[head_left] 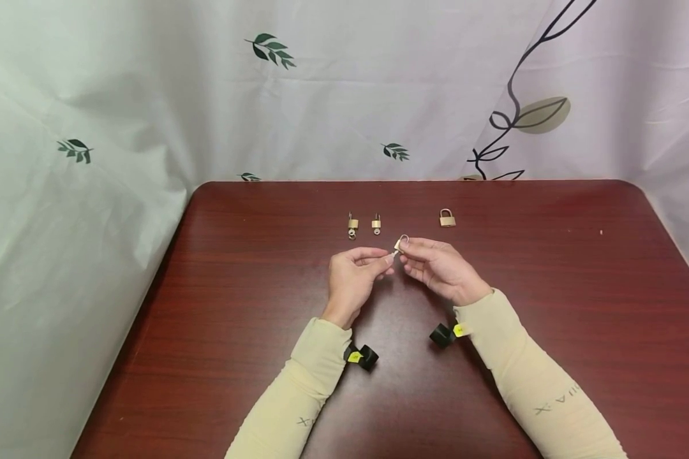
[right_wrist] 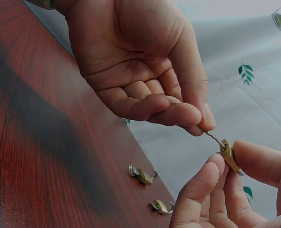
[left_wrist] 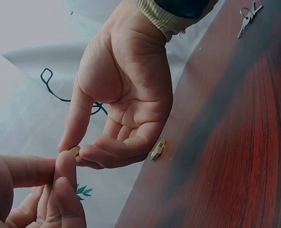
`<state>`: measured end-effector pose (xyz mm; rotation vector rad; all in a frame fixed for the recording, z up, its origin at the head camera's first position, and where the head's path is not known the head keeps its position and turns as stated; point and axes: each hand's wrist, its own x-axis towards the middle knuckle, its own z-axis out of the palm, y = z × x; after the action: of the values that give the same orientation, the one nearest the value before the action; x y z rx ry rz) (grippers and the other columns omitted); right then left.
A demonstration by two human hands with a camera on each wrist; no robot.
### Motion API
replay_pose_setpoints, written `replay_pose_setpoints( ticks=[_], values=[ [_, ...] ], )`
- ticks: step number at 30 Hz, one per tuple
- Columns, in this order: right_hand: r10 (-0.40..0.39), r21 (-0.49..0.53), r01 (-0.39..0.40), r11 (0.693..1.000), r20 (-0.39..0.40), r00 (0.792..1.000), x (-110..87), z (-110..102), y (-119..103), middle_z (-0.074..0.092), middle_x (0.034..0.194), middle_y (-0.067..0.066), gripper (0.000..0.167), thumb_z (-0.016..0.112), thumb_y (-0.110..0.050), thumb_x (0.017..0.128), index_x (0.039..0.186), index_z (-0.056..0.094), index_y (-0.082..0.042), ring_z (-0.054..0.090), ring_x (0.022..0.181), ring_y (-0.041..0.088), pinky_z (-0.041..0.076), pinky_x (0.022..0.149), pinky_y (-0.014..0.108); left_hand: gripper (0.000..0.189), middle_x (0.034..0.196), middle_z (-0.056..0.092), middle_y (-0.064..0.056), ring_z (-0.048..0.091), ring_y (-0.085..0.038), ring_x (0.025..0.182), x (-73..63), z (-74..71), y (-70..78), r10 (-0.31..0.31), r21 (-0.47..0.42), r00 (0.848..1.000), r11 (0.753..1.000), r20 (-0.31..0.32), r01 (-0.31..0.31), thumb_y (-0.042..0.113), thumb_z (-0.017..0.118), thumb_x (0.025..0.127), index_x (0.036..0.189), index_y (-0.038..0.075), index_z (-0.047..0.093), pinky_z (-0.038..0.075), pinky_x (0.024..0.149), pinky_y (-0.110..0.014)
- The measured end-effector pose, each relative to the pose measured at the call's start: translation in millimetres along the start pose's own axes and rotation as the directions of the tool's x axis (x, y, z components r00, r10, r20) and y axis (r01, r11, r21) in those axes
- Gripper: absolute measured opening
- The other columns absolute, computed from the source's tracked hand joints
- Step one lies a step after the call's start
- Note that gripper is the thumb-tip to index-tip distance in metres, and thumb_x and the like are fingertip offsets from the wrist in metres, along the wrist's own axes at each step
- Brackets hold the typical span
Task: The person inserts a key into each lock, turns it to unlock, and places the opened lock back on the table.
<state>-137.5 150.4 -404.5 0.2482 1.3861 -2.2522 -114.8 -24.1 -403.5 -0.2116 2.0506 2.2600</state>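
A small brass padlock (head_left: 399, 245) is pinched between the thumb and fingers of my right hand (head_left: 441, 268), its shackle pointing away from me. My left hand (head_left: 355, 278) pinches a thin key (right_wrist: 213, 137) by its head, mostly hidden by the fingertips. The key's shaft meets the underside of the padlock (right_wrist: 229, 154); how deep it sits I cannot tell. Beyond my hands lie two brass padlocks with raised shackles, the left padlock (head_left: 353, 224) and its neighbour (head_left: 376, 224), each with a key at its base. A third padlock (head_left: 447, 220) lies to the right, shackle down.
Loose keys on a ring (left_wrist: 247, 20) lie on the dark red wooden table (head_left: 235, 287), visible in the left wrist view. A white curtain (head_left: 333, 95) with leaf prints hangs behind the table's far edge. Black wrist devices (head_left: 442, 335) hang below both sleeves.
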Motion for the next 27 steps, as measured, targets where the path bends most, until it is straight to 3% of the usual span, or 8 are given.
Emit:
replay_pose_setpoints(
  ticks=[5,10,13,18,27],
  values=[
    [-0.032,-0.03,0.032,0.999,-0.017,0.999,0.1,1.5,1.7,0.07,0.086,-0.003,0.018,0.058,-0.006,0.102,0.092,0.071,-0.014,0.066,0.08,0.007,0.054,0.075,0.021,0.012,0.078,0.074,-0.016,0.074,-0.034,0.073,-1.3,1.5,0.1,-0.005,-0.01,1.0,1.0,0.003,0.006,-0.001,0.079,0.083,0.093,-0.006,0.073,0.06,0.068,-0.038],
    [-0.05,-0.046,0.049,0.998,-0.03,0.998,-0.1,2.0,3.0,0.071,0.085,-0.002,0.019,0.059,-0.004,0.101,0.091,0.072,-0.012,0.066,0.08,0.007,0.055,0.076,0.021,0.013,0.074,0.072,-0.012,0.073,-0.023,0.065,-2.9,3.4,-2.5,-0.006,-0.026,1.0,1.0,0.013,0.006,-0.003,0.079,0.083,0.092,-0.007,0.071,0.06,0.07,-0.042],
    [-0.053,-0.044,0.052,0.998,-0.034,0.998,-0.1,2.4,3.4,0.071,0.085,-0.001,0.018,0.06,-0.004,0.1,0.09,0.072,-0.012,0.067,0.08,0.008,0.055,0.077,0.021,0.011,0.07,0.069,-0.009,0.071,-0.018,0.061,-3.9,3.9,-3.1,-0.001,-0.029,1.0,1.0,0.017,0.002,-0.005,0.078,0.082,0.086,-0.003,0.067,0.06,0.07,-0.044],
    [-0.047,-0.021,0.046,0.999,-0.028,0.999,-0.5,4.3,4.1,0.072,0.084,0.0,0.02,0.059,-0.003,0.1,0.088,0.073,-0.011,0.067,0.078,0.008,0.056,0.077,0.021,0.025,0.068,0.066,-0.007,0.071,-0.022,0.062,-4.1,2.9,-2.5,-0.027,-0.039,0.999,0.999,0.036,0.028,-0.008,0.076,0.081,0.076,0.005,0.056,0.06,0.071,-0.047],
    [-0.028,-0.012,0.028,1.0,-0.008,1.0,-0.9,6.5,4.0,0.072,0.082,0.0,0.025,0.057,-0.002,0.101,0.086,0.075,-0.011,0.067,0.075,0.007,0.055,0.074,0.021,0.031,0.07,0.068,-0.005,0.069,-0.014,0.059,-0.1,-2.7,0.3,-0.086,-0.039,0.993,0.995,0.08,0.089,-0.007,0.076,0.082,0.081,0.009,0.049,0.058,0.064,-0.032]
  ],
)
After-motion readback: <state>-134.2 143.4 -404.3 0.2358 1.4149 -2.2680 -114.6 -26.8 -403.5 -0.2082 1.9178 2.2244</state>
